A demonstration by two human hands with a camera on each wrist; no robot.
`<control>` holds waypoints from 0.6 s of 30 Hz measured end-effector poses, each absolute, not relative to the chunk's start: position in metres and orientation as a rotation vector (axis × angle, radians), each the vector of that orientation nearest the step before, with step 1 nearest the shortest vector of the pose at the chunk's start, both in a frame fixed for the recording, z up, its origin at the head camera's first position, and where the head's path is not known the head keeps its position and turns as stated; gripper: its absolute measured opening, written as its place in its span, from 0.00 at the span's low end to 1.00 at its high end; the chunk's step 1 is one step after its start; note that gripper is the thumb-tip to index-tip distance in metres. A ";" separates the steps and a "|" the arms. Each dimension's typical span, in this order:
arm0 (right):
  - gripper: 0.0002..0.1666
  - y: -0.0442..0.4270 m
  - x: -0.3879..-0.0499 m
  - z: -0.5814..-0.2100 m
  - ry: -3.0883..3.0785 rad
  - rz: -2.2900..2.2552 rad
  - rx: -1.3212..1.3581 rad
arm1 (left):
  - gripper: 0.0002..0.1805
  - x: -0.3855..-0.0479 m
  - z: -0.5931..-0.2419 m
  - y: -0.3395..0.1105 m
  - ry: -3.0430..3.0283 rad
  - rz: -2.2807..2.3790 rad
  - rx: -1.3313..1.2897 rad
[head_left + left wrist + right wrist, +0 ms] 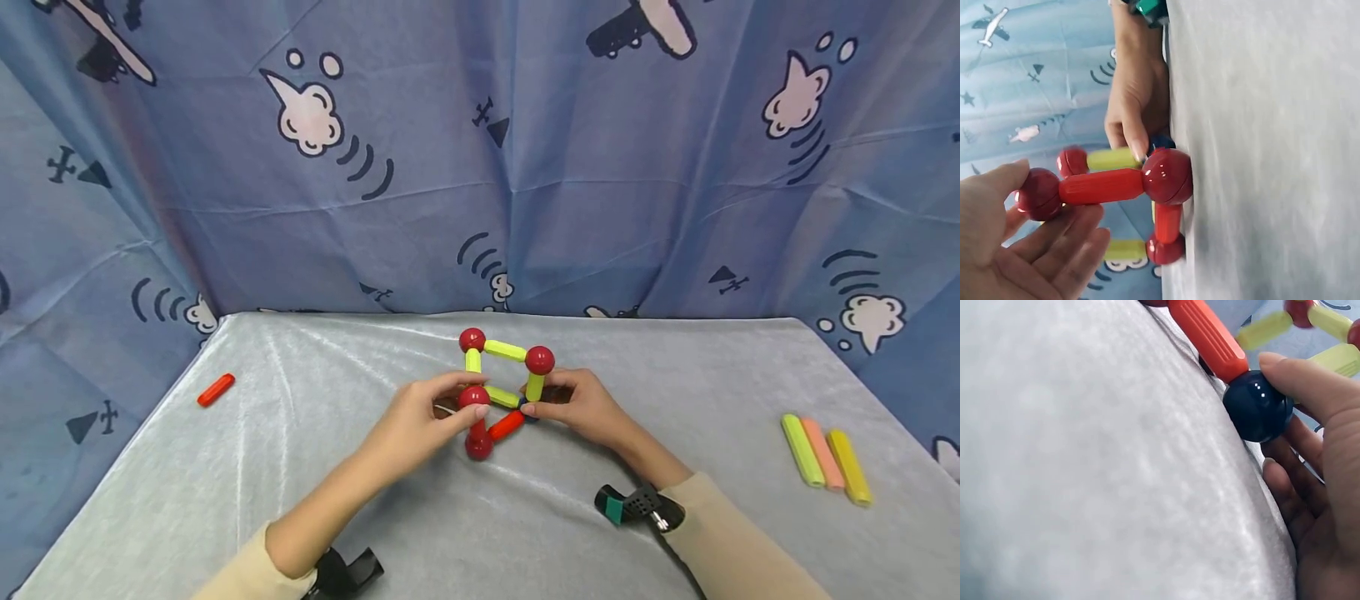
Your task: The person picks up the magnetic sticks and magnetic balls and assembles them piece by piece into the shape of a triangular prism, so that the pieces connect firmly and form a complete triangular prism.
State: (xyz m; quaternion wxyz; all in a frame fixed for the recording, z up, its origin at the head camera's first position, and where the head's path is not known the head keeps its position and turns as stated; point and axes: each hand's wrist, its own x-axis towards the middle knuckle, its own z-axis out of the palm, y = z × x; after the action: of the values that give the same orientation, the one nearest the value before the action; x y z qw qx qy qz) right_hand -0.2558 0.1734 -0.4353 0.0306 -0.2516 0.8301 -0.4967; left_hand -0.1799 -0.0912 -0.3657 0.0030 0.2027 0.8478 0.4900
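A frame of magnetic balls and rods stands on the table in the head view. My left hand (420, 417) pinches a red ball (474, 397) between thumb and fingers. Below that ball, an upright red rod (1104, 186) runs down to another red ball (478, 446). A second red rod (507, 426) leads from there to a dark blue ball (1257, 406), which my right hand (588, 408) holds low at the table. Yellow-green rods (506, 350) form the far side, with red balls (539, 360) at its top corners. My left fingers partly hide the frame's left side.
A loose red rod (216, 390) lies at the far left of the table. At the right, a yellow-green rod (802, 450), an orange rod (822, 453) and a yellow rod (850, 467) lie side by side. A blue patterned curtain (420, 167) hangs behind the grey tablecloth (315, 367).
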 end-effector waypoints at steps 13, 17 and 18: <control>0.15 0.147 -0.237 -0.428 2.894 -1.506 -0.463 | 0.35 -0.197 -0.385 -0.099 2.666 1.774 0.476; 0.16 0.138 -0.229 -0.427 2.930 -1.511 -0.435 | 0.35 -0.197 -0.397 -0.103 2.736 1.724 0.503; 0.17 0.137 -0.228 -0.427 2.923 -1.509 -0.452 | 0.33 -0.197 -0.400 -0.104 2.756 1.705 0.509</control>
State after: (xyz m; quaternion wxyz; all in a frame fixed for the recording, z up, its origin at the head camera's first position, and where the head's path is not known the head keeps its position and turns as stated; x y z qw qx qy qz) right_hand -0.2282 0.1368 -0.4270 -0.0891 -0.1355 0.8768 -0.4528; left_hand -0.1972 -0.1038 -0.3998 -0.0695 0.1547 0.8381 0.5185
